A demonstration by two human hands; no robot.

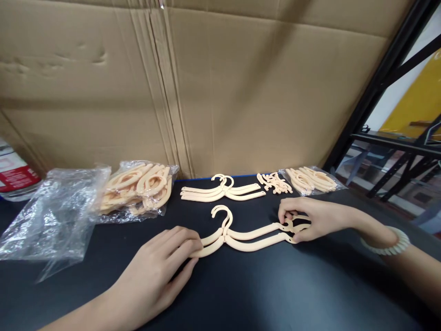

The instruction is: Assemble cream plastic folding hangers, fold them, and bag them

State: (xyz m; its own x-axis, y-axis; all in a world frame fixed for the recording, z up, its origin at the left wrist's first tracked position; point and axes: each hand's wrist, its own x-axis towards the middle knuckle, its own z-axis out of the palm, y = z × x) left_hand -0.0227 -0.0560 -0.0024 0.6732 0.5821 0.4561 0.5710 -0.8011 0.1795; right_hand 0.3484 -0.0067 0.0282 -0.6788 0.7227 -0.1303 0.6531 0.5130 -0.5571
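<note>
Peach hanger lies flat, gripped at both ends.

Packing or assembly workshop. Black work table stands against a large brown corrugated cardboard sheet; clear plastic bags of peach plastic hanger parts lie along its back edge, black metal racking to its right.

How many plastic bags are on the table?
3: an empty crumpled bag far left, a bag of hanger parts beside it, and a smaller bag of parts at the back right, beyond the right hand.
</note>
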